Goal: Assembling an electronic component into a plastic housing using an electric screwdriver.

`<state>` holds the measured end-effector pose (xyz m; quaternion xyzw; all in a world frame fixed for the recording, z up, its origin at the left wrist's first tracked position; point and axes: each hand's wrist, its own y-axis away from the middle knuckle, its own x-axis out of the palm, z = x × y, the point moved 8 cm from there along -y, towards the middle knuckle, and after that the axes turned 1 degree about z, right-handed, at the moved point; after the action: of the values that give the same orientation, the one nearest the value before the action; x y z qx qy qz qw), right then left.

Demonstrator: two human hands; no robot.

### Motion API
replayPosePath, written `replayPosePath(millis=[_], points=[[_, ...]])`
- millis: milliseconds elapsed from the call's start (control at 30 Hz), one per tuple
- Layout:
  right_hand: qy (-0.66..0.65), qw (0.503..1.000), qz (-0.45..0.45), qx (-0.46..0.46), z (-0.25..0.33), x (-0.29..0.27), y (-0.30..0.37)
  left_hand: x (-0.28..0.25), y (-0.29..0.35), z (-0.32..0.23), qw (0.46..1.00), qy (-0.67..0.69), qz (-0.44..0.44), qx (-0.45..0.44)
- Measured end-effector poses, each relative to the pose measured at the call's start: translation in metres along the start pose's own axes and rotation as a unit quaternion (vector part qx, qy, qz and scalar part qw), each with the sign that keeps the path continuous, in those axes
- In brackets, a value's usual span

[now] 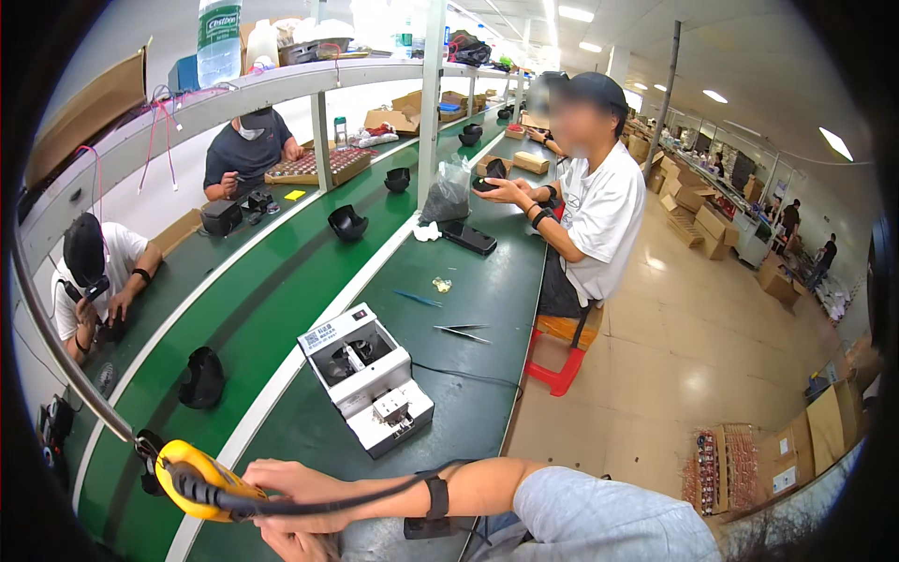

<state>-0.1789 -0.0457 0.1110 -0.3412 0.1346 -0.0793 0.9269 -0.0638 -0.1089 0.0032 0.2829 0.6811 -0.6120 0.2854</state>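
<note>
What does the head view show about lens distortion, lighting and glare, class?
Head view: fisheye bends the green bench and shelf edges into curves, with black corners round the rim; ceiling lights burn white and glare off the floor; the right hand on the yellow tool is fairly sharp.

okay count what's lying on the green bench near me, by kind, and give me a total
White machine: 1
Tweezers: 1
Blue tool: 1
Phone: 1
Yellow tool, at a hand: 1
Total: 5
</note>
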Motion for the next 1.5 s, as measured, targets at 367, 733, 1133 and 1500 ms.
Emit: replayPosePath(millis=[367,733,1133,1500], points=[[-0.065,0.989,-0.076,0.107,-0.029,-0.016,0.022,0.001,-0.008,-0.030,0.968,-0.143,-0.004,0.205],[-0.043,0.996,-0.072,0.021,-0.021,-0.014,0.029,-0.007,-0.018,-0.017,0.931,0.255,0.021,-0.262],[-0.006,0.986,-0.158,0.051,-0.053,-0.017,0.043,-0.009,-0.023,-0.015,0.906,0.304,-0.049,-0.291],[0.008,0.976,-0.202,0.078,-0.056,-0.042,0.050,-0.004,-0.011,-0.006,0.912,0.275,-0.104,-0.287]])
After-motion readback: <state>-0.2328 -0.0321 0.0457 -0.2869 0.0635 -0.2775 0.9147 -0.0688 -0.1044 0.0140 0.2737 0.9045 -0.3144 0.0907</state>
